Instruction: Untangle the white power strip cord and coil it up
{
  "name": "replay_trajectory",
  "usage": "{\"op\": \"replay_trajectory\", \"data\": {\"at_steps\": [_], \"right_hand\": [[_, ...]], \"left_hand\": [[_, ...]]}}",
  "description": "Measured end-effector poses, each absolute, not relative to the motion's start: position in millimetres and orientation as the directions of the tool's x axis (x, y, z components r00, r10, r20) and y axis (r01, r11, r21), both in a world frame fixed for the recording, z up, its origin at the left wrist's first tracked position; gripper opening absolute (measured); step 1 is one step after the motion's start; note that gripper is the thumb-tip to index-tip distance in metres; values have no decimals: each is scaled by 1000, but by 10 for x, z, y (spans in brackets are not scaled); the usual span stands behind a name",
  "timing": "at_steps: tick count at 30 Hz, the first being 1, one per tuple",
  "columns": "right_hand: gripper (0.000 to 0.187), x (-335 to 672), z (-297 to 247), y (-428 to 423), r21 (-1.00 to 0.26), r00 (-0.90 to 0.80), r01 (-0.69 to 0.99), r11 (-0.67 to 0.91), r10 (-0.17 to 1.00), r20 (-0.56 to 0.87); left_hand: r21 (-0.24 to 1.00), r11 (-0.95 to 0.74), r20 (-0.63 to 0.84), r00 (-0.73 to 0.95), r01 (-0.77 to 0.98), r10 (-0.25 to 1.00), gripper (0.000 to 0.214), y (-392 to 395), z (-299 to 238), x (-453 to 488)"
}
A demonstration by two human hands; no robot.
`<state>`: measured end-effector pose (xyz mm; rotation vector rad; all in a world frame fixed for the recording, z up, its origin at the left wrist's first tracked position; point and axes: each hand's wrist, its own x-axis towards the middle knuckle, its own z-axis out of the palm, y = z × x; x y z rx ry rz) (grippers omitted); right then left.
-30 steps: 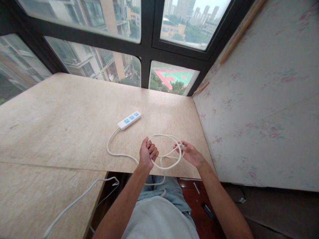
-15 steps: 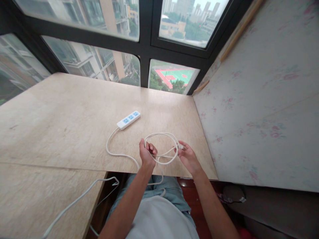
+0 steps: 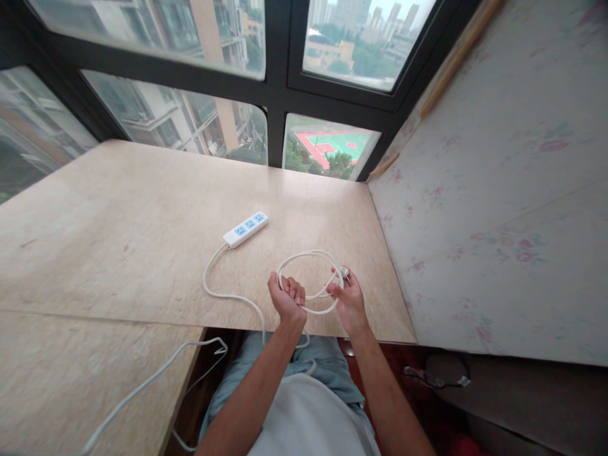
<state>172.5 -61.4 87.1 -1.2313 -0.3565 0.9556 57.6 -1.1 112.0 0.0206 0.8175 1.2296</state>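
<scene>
A white power cord (image 3: 311, 253) is looped into a coil between my two hands, above the front edge of the stone-look ledge. My left hand (image 3: 289, 301) is closed around the coil's left side. On the right side, my right hand (image 3: 350, 297) grips the coil with its fingers and thumb, and a white plug (image 3: 344, 272) shows at its fingertips. Farther back lies a white power strip (image 3: 246, 229) with blue socket faces. Its cord curves down to the ledge edge and hangs over my lap, partly hidden by my left arm.
The beige ledge (image 3: 118, 234) runs to dark-framed windows (image 3: 278, 82). A flower-patterned wall (image 3: 489, 209) stands at the right. Another white cable (image 3: 142, 383) crosses the lower-left surface and drops over its edge. A dark cable loop (image 3: 437, 383) lies low at right.
My left hand has shifted slightly right and its fingers have closed more on the coil. My right hand has turned upward, its thumb now across the coil. The power strip stays put.
</scene>
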Motion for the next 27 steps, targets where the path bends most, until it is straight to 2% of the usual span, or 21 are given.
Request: {"op": "replay_trajectory", "data": {"at_steps": [10, 14, 16, 18, 23, 25, 27], "right_hand": [[53, 1685, 873, -578, -890, 649, -453, 54, 705, -288], [50, 1733, 912, -574, -893, 632, -443, 83, 736, -245], [48, 1764, 932, -582, -899, 608, -428, 95, 766, -209], [47, 1784, 945, -596, -910, 565, -407, 77, 804, -185], [47, 1794, 957, -624, -929, 459, -371, -18, 866, -200], [48, 1809, 962, -628, -936, 460, -350, -35, 864, -204], [50, 1833, 965, -633, -940, 449, -337, -51, 869, -208]], "left_hand": [[381, 408, -520, 172, -830, 837, 52, -120, 1128, 611], [382, 586, -507, 369, -714, 779, 42, 26, 1132, 484], [435, 701, -508, 488, -566, 710, 33, 129, 1124, 391], [521, 746, -500, 560, -415, 661, 30, 219, 1117, 309], [762, 627, -402, 644, -159, 651, 49, 316, 1158, 211], [790, 607, -396, 682, -89, 615, 53, 322, 1183, 198], [793, 607, -397, 716, -47, 574, 68, 332, 1191, 188]]}}
